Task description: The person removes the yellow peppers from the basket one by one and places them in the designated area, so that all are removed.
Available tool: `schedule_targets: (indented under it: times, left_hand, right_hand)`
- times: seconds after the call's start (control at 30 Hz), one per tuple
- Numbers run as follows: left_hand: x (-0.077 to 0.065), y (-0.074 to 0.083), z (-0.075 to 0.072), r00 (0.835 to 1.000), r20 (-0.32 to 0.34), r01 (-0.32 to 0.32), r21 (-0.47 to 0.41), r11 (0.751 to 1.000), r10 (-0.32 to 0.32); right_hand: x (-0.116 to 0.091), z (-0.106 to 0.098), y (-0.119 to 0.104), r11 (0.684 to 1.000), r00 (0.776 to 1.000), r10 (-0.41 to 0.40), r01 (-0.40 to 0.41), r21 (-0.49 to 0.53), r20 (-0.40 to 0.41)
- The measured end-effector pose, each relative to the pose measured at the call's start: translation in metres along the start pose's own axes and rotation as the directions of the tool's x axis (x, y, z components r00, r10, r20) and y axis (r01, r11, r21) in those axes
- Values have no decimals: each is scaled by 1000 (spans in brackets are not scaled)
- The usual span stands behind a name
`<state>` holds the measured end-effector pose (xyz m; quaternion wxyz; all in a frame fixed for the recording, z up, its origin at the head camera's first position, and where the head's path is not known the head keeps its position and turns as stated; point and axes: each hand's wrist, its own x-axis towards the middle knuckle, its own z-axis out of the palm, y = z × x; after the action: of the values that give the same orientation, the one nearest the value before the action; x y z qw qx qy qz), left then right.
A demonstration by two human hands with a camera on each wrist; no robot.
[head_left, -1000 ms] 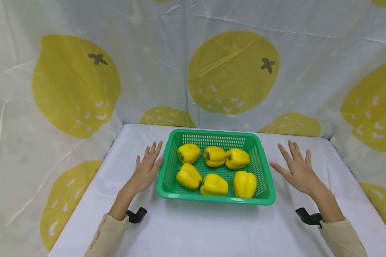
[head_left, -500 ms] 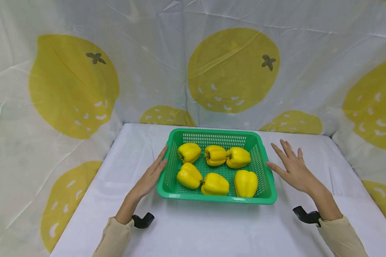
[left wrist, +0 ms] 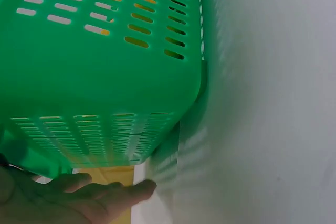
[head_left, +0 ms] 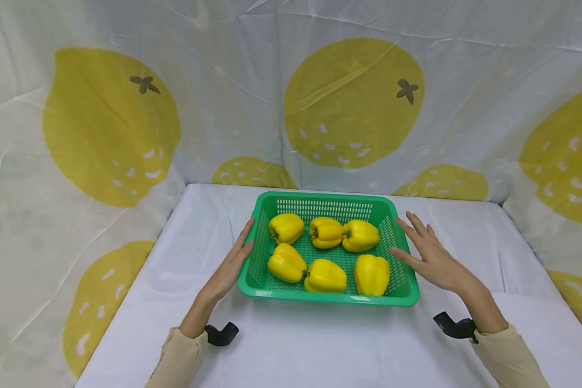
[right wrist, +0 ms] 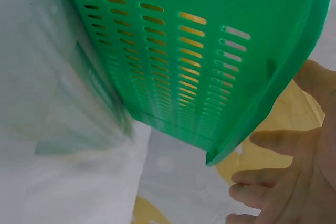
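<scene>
A green plastic basket [head_left: 327, 298] with slotted walls stands on the white table. Inside it lie several yellow bell peppers [head_left: 326, 276], three toward the back and the others toward the front. Along the left rim my left hand [head_left: 227, 269] lies with its fingers straight, fingertips right at the edge. In the left wrist view, that hand [left wrist: 79, 198] is near the basket's slotted outer wall [left wrist: 100, 82]. My right hand [head_left: 434, 258] reaches over the right rim, fingers spread, thumb tip overlapping the basket's inside. The right wrist view shows its fingers [right wrist: 275, 140] beside the rim, holding nothing.
A white cloth covers the table [head_left: 315, 350]. Behind and at both sides hangs a curtain [head_left: 233, 97] printed with large yellow lemons. Each wrist carries a black camera mount [head_left: 222, 334], below the beige sleeves [head_left: 177, 358].
My left hand has moved right to the basket's left rim, its fingers drawing together. My right hand has moved left, from beside the basket to over its right rim. The peppers stay put.
</scene>
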<state>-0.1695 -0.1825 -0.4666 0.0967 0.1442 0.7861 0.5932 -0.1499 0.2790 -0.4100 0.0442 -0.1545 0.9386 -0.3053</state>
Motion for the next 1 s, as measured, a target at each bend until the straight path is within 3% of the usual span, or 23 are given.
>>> schedule_targets:
  times: [0.33, 0.7, 1.0]
  left_hand:
    - [3, 0, 4, 1000, 1, 17, -74, 997, -17]
    - [0, -2, 6, 1000, -12, 21, -88, 996, -22]
    - [1, -1, 7, 1000, -16, 17, -96, 995, -18]
  right_hand:
    - [-1, 14, -6, 998, 999, -21, 20, 54, 26]
    - [2, 28, -11, 995, 996, -84, 83, 46, 21]
    - [4, 36, -10, 965, 967, -254, 252, -74, -21]
